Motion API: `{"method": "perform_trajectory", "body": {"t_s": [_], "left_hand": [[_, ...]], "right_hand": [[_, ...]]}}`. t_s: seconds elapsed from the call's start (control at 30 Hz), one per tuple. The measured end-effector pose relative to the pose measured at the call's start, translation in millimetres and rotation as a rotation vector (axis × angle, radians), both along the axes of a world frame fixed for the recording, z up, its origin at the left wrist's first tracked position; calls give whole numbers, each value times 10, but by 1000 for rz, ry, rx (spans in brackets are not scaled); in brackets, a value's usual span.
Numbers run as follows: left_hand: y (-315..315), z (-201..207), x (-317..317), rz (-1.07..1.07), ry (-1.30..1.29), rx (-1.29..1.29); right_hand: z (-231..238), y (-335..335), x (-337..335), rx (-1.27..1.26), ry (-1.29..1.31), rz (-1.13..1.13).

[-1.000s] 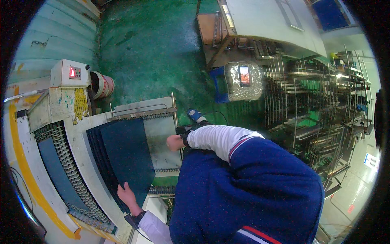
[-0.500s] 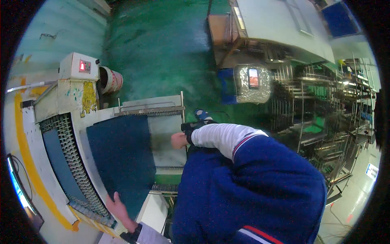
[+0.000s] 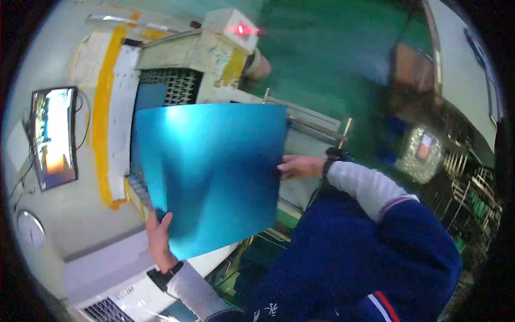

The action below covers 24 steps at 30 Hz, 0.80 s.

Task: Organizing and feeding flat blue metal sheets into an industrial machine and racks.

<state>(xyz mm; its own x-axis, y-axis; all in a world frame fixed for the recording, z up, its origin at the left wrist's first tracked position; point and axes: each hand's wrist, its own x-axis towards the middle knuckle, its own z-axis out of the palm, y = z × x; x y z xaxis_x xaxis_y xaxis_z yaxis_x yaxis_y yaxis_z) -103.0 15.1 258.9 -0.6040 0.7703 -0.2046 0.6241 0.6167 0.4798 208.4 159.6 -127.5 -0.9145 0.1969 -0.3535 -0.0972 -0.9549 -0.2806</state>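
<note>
A large blue sheet [image 3: 225, 177] with a glossy sheen is raised over the machine, its face tilted up toward me. My left hand [image 3: 159, 233] grips its lower left edge, thumb on the face. On the opposite edge, my right hand [image 3: 300, 167] pinches the sheet, with some fingers hidden behind it. Behind its upper left corner, the machine opening shows dark rollers [image 3: 182, 88] and another blue sheet [image 3: 150, 97] lying on them.
A white control box [image 3: 228, 24] with a red light tops the machine, and a bucket [image 3: 259, 65] stands behind it. A screen [image 3: 55, 134] and a round clock [image 3: 31, 229] hang at left. Metal racks [image 3: 461, 188] and a wrapped bundle [image 3: 421, 155] stand at right.
The blue sheet has come up off the machine bed, and both hands now hold its edges. My left hand was open beside it before. The view has swung toward the left.
</note>
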Motion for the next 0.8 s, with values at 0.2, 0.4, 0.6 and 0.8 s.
{"method": "perform_trajectory", "body": {"t_s": [0.2,0.4,0.6,0.8], "left_hand": [[321,-403,-429,-12,-274,26],[595,-708,-1079,-7,-25,117],[809,-932,-980,-186,408,137],[742,-1250,-549,-285,402,136]], "right_hand": [[84,7,140,137,-136,124],[533,-37,14,12,-72,49],[839,-37,-271,13,-14,-24],[1271,16,-522,59,-135,-80]]}}
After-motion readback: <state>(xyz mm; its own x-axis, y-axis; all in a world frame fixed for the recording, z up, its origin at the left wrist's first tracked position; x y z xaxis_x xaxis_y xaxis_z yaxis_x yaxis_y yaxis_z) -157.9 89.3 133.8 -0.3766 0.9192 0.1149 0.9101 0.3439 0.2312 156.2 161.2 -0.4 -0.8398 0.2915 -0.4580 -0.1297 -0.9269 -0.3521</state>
